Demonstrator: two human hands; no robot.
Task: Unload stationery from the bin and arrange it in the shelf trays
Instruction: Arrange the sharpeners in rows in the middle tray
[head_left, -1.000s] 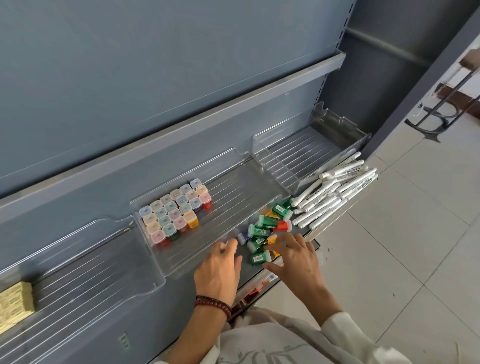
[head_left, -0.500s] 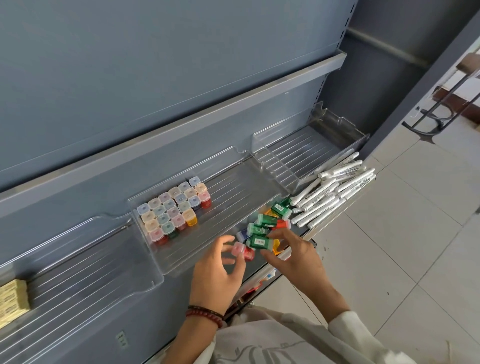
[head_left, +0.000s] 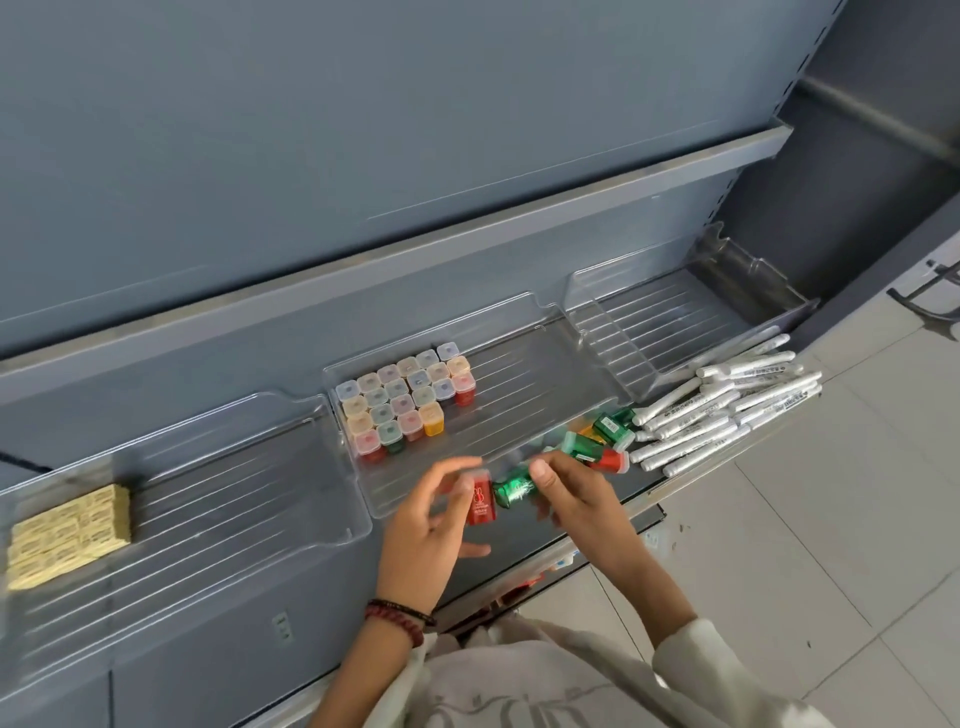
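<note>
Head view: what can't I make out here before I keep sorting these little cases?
Bin: outside the head view.
Green case in the right hand: motion-blurred, label unreadable.
Red case: partly covered by the left hand and its fingers.
Yellow blocks: stack cut off by the left edge, count unknown.
White pens: print too small to read.

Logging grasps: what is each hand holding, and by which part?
The left hand pinches a red container by its side; the right hand grips a green container at its right end.
</note>
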